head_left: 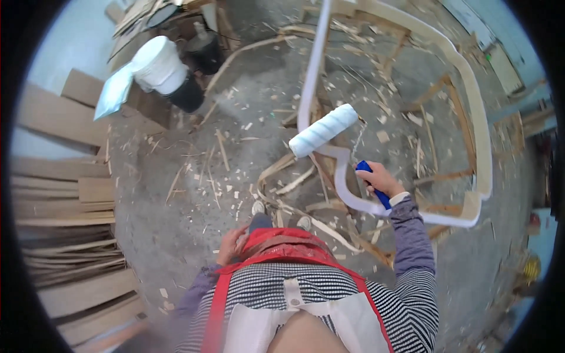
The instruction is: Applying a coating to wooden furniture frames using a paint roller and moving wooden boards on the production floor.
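My right hand (381, 178) grips the blue handle of a paint roller (323, 130). Its white, pale-blue striped sleeve hovers over the white-coated curved edge of a wooden furniture frame (465, 76) that stands on the floor in front of me. My left hand (231, 245) rests against my thigh by the red apron, fingers loosely bent, holding nothing. My shoes show just below the roller, beside the frame's near rail.
A white bucket (158, 63) stands on a dark one at the upper left, with a pale bag beside it. Wood planks (65, 200) are stacked along the left. Shavings and offcuts (218, 159) litter the grey concrete floor. More wooden pieces lean at the far right.
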`<state>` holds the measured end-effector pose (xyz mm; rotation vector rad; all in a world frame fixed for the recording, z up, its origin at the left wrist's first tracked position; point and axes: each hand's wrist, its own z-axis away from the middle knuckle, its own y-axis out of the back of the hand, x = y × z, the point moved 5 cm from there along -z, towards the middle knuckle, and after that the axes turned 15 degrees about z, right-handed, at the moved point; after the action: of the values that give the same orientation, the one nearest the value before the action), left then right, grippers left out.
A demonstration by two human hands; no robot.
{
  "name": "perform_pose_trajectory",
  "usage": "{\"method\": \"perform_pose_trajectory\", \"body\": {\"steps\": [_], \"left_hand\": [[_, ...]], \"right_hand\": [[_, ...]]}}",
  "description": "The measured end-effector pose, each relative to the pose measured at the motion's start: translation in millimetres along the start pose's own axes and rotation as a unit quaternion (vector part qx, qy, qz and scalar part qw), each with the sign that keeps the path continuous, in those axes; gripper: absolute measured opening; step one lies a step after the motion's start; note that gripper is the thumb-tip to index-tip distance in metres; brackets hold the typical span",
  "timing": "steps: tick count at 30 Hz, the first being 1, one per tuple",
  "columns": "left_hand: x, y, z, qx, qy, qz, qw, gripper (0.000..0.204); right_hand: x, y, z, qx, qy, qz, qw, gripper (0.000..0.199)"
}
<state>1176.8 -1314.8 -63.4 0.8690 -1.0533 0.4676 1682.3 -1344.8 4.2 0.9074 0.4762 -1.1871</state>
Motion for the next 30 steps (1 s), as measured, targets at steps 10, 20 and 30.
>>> {"method": "perform_pose_trajectory", "body": {"steps": [10, 20, 30], "left_hand": [[-98, 86, 58, 0.172, 0.21, 0.102, 0.957, 0.043], [-124, 282, -59, 0.159, 0.109, 0.015, 0.981, 0.037], [-116, 368, -253, 0.081, -0.027, 0.042, 0.995, 0.05]], "right_hand": [[-165, -154, -116, 0.099, 0.062, -0.253, 0.96, 0.026], [-243, -241, -121, 0.113, -0.017, -0.19, 0.975, 0.018], [-320, -292, -238, 0.021, -0.101, -0.332, 0.938, 0.025]]}}
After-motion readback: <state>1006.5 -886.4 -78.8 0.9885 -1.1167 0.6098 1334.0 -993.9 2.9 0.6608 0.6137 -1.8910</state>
